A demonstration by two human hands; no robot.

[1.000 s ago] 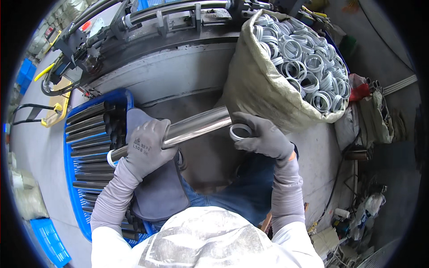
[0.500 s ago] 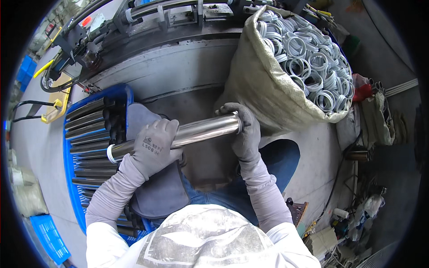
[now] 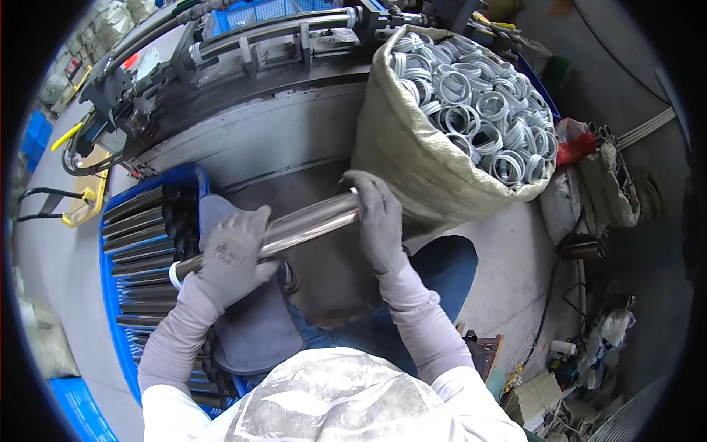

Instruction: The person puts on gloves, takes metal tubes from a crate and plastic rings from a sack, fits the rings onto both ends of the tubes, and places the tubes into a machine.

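Head view — both hands [image 3: 379, 221] grip a steel tube [image 3: 309, 225], ring-filled sack [image 3: 442, 162] just beside.

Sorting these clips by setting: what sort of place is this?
Most likely a factory or metalworking shop floor: a blue crate full of metal tubes, a woven sack of white rings, and a long machine ahead.

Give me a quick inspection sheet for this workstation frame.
Surface: grey floor by a long machine.
Job's things: shiny metal tube held across the lap; white ring on its left end.
Clutter: sack full of white rings; blue crate of tubes; bags and rags at right.
Grippers: left hand grips the tube; right hand covers its right end; both gloved.
Cables: black hoses at the machine's left.
Surroundings: yellow pallet truck handle.
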